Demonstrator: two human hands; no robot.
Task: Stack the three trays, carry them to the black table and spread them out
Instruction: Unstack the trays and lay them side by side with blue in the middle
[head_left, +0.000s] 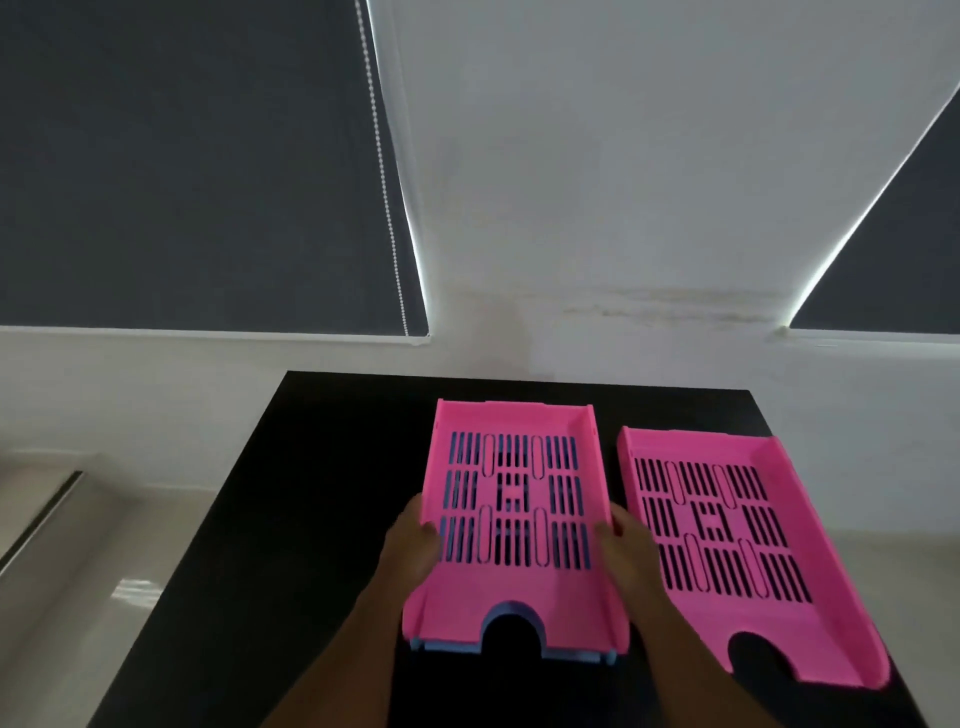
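Resting on the black table (311, 519), a pink slotted tray (514, 525) sits nested on a blue tray (592, 659), whose edge peeks out below the near end. The left hand (413, 545) and right hand (626, 551) clasp the pink tray's side walls, fingers curled over the rims. Just beside it on the right, another pink tray (743, 551) lies flat, angled slightly. Dark roller blinds (197, 166) hang behind.
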